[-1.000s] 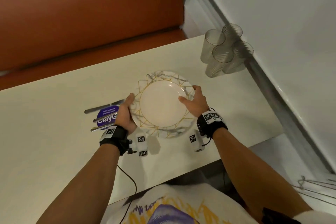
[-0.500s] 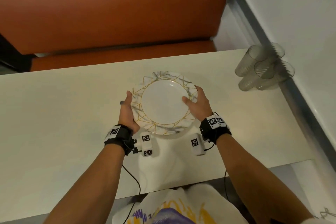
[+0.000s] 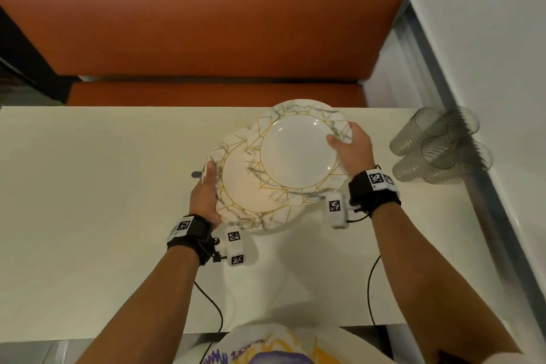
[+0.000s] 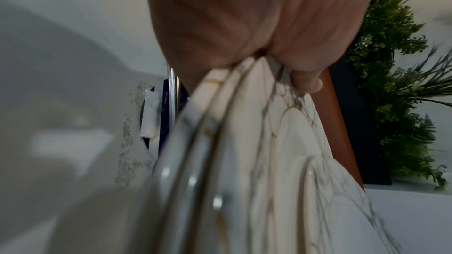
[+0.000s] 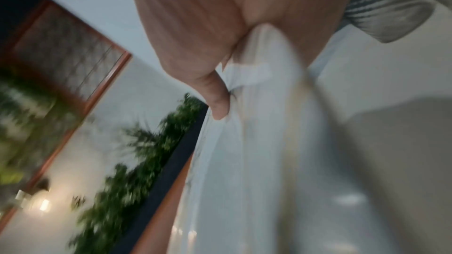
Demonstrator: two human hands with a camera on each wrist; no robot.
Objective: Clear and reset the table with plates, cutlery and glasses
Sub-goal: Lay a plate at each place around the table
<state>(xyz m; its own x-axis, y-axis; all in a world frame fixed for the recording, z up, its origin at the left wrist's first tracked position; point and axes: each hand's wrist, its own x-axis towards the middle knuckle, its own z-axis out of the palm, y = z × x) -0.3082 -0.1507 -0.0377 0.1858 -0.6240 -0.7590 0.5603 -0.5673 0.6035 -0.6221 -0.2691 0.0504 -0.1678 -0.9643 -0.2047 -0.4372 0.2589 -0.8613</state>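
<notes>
A stack of marble-and-gold plates is at the table's middle, and my left hand grips its left rim. In the left wrist view the thumb of that left hand lies on top of the stack, whose several rims show. My right hand grips the right rim of the top plate, thumb on its face. That plate is shifted toward the far right and overlaps the stack. The right wrist view is blurred and shows the right hand on the plate.
Several clear tumblers stand stacked at the table's right edge by the wall. A cutlery tip pokes out left of my left hand. The white table stretches left. An orange bench runs behind it.
My right hand has drawn the top plate off the stack toward the far right. Both hands held one aligned stack before. The stack has covered most of the cutlery.
</notes>
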